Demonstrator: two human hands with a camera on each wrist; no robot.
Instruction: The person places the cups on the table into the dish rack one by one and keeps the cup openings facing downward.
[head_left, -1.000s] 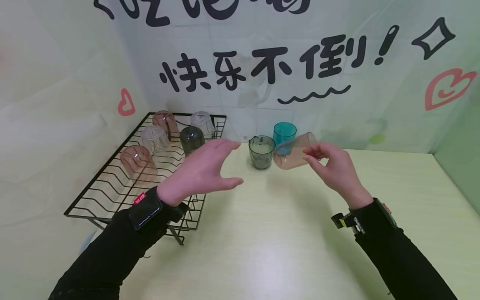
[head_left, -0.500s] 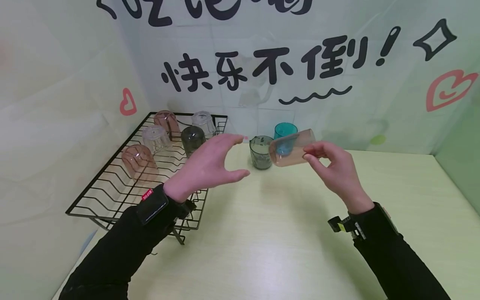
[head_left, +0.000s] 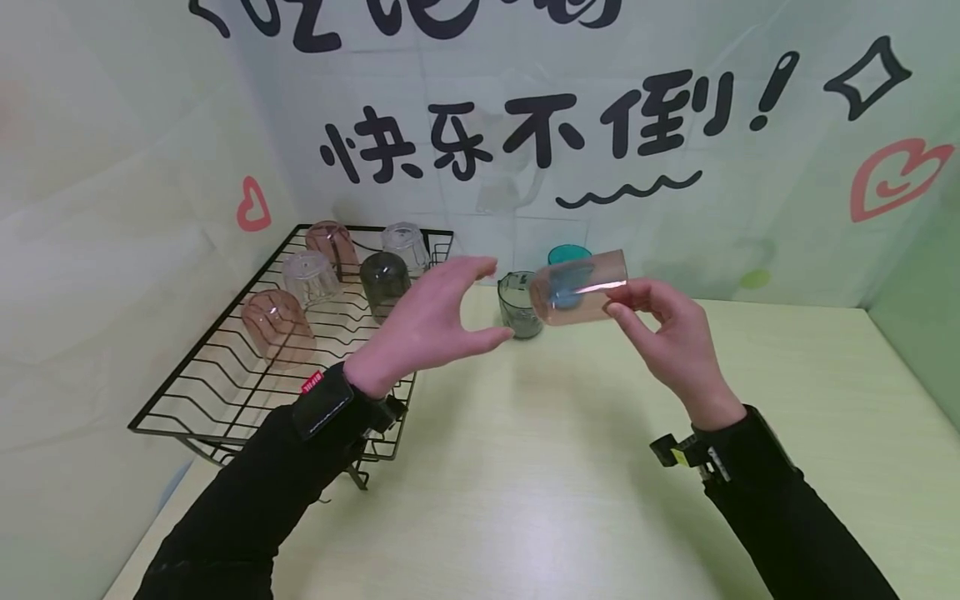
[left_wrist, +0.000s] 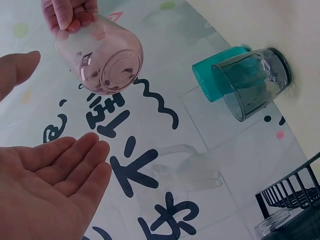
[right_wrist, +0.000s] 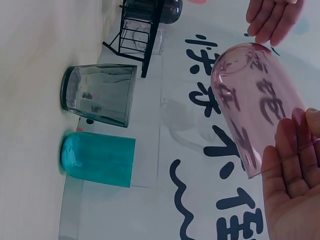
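A clear pink glass (head_left: 577, 290) is held on its side in the air by my right hand (head_left: 671, 342), which pinches its rim between thumb and fingers. The glass's base points left, toward my left hand (head_left: 431, 321). That hand is spread, thumb and fingers well apart, a short way from the base and not touching it. In the left wrist view the round base of the pink glass (left_wrist: 102, 55) faces the left palm (left_wrist: 55, 185). On the table behind stand a grey glass (head_left: 519, 308) and a teal glass (head_left: 567, 254), the latter partly seen through the pink one.
At left a black wire rack (head_left: 225, 400) bears several upside-down glasses, among them a pink glass (head_left: 277, 325), a clear glass (head_left: 310, 279) and a dark glass (head_left: 384, 283). A printed wall sheet (head_left: 450, 75) rises behind the pale table (head_left: 525, 483).
The pink glass has gone from slanted to nearly level and moved slightly left and up in my right hand. My left hand has moved right and up, toward its base.
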